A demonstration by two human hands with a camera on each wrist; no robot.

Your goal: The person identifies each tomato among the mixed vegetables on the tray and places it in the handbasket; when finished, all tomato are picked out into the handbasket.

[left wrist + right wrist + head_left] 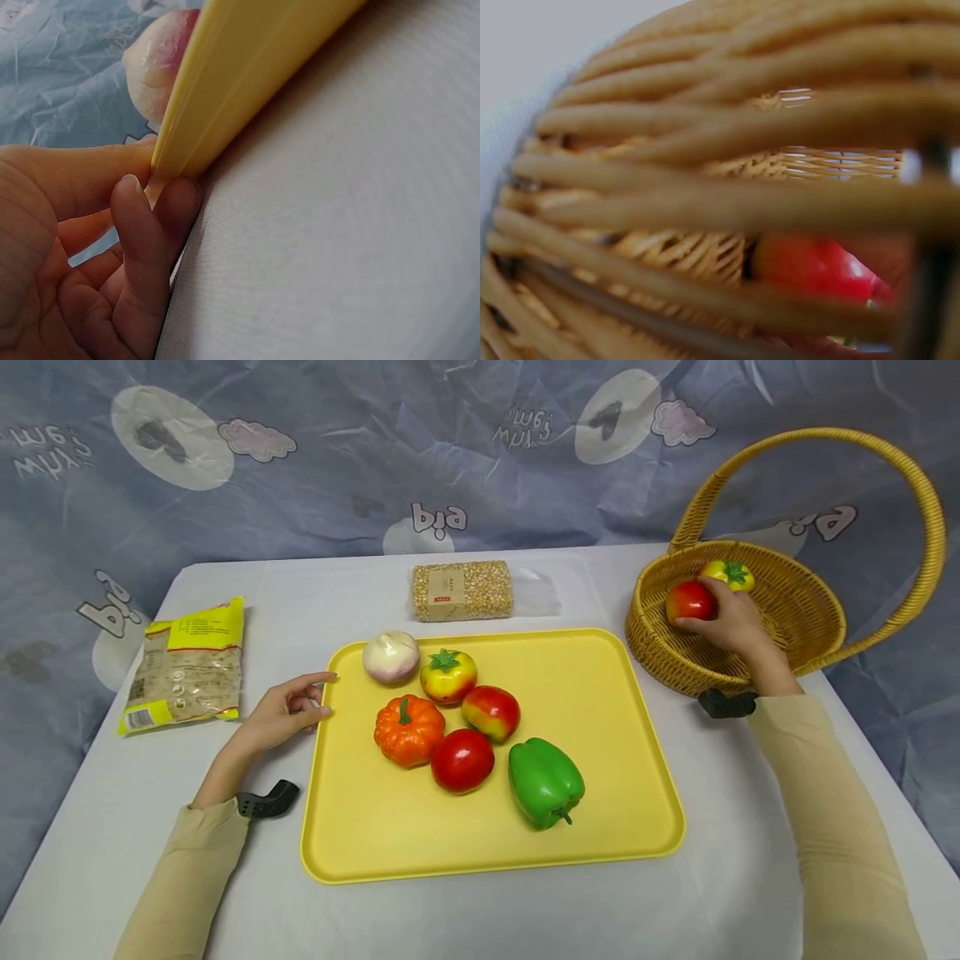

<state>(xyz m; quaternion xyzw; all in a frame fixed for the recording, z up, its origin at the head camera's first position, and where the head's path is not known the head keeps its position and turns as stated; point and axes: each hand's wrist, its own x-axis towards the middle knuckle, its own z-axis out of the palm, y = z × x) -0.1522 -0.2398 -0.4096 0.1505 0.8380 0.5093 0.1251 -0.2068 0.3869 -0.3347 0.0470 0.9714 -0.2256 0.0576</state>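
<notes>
My right hand (731, 618) reaches into the wicker basket (652, 647) and grips a red apple (690, 602), thumb on the near side. Beside it inside lies a yellow tomato-like fruit (726, 574) with green leaves. The right wrist view looks through the basket's weave, where the apple (810, 266) shows red and part of the hand is hidden. At the left, my left hand (281, 714) holds the left edge of the yellow tray (600, 693) by its rim, fingertips against the wall (180, 142) in the left wrist view.
The tray carries a white-purple onion (391, 657), a leafy yellow-red fruit (448, 677), an orange pumpkin (409, 732), a red-yellow fruit (491, 713), a red tomato (462, 762) and a green pepper (545, 782). A kernel bag (480, 589) lies behind; a yellow-topped bag (191, 668) lies left.
</notes>
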